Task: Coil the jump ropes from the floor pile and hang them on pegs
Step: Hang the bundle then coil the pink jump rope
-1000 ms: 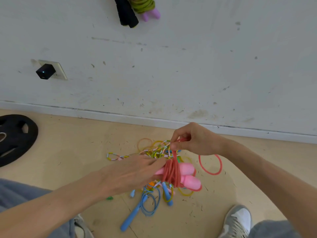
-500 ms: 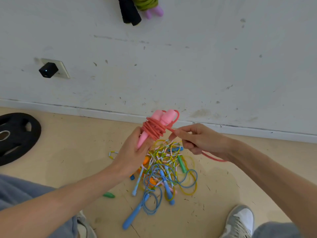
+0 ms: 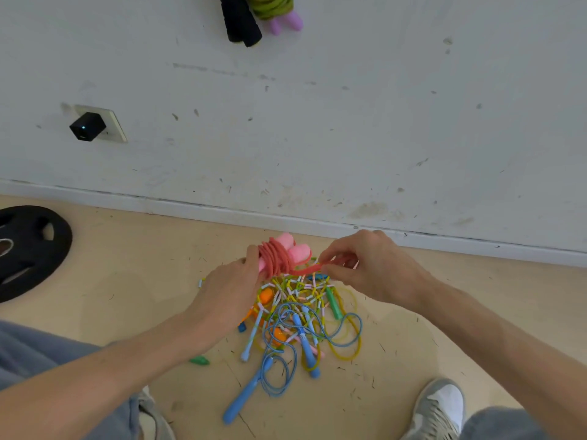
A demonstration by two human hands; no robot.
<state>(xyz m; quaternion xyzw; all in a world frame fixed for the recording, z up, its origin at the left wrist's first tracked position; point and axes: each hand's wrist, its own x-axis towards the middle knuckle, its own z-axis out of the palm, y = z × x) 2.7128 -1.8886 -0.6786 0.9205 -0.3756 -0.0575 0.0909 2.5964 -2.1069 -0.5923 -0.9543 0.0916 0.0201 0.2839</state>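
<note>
The left hand [image 3: 227, 292] clenches the pink handles [image 3: 290, 247] to steady them above the floor pile [image 3: 301, 315]; beside it the right hand [image 3: 368, 265] pinches the red rope [image 3: 306, 269] taut for winding.

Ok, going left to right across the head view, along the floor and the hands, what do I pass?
Black weight plate → left hand → pink jump rope → right hand → grey shoe.
</note>
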